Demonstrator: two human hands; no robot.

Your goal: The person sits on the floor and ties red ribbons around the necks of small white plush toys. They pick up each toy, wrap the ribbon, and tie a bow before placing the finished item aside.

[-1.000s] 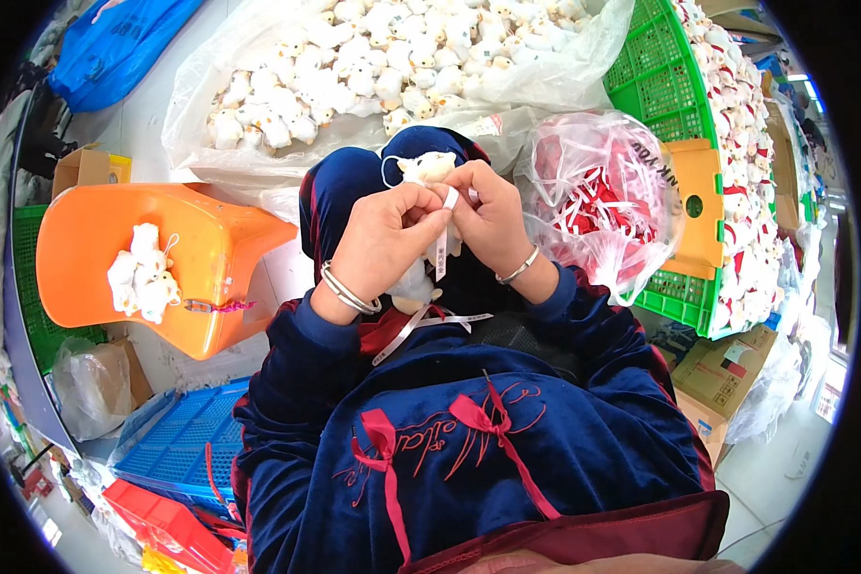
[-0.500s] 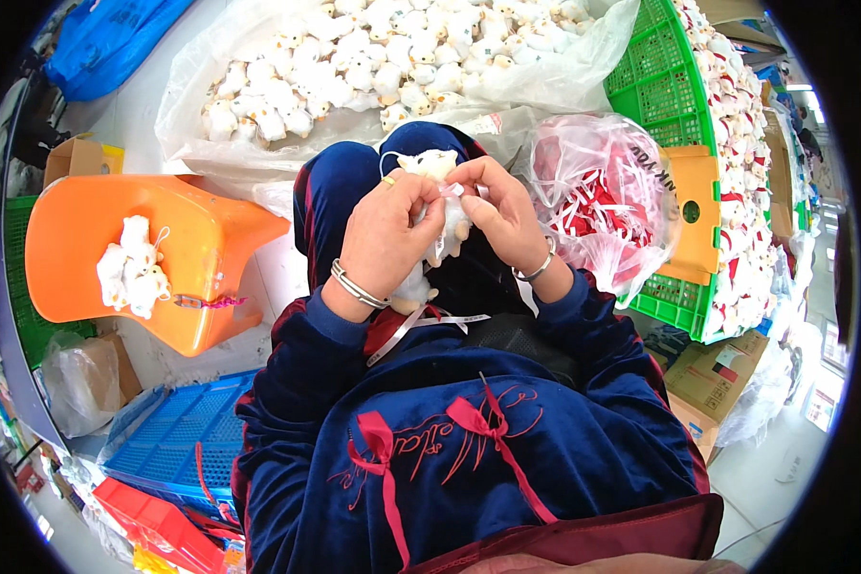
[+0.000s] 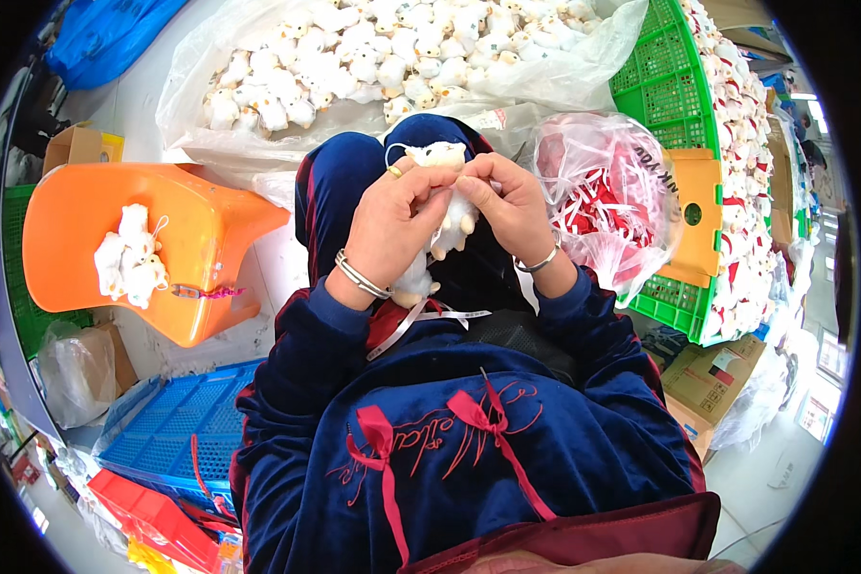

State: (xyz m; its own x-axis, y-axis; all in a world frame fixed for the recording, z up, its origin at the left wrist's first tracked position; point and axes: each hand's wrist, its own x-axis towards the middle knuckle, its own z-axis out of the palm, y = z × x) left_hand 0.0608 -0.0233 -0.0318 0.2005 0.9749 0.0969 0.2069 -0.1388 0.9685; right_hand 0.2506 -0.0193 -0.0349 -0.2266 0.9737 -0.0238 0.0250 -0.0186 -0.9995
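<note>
Over my lap, a small white plush animal [image 3: 457, 222] hangs upright between my hands, a thin cord loop at its head. My left hand [image 3: 392, 218] is closed around its side, thumb and forefinger pinched at the neck. From the other side, my right hand [image 3: 515, 209] pinches at the same neck spot; a white ribbon [image 3: 526, 284] hangs below its palm. Fingers hide most of the ribbon at the neck. Lower on my lap lies a second plush animal [image 3: 414, 279], beside red cloth and a pale printed ribbon [image 3: 397, 335].
Several plush animals [image 3: 129, 256] and small snips [image 3: 189, 292] lie on an orange stool [image 3: 67, 225] at left. Ahead, a clear plastic sheet [image 3: 187, 105] holds a plush pile. A bag of red-and-white ribbons [image 3: 603, 210] stands right, against a green crate [image 3: 662, 86]. A blue crate [image 3: 177, 430] sits lower left.
My fingertips have drawn together at the plush's neck, covering the pale ribbon that showed there. My right hand has shifted slightly right, and a white ribbon end now hangs by its wrist.
</note>
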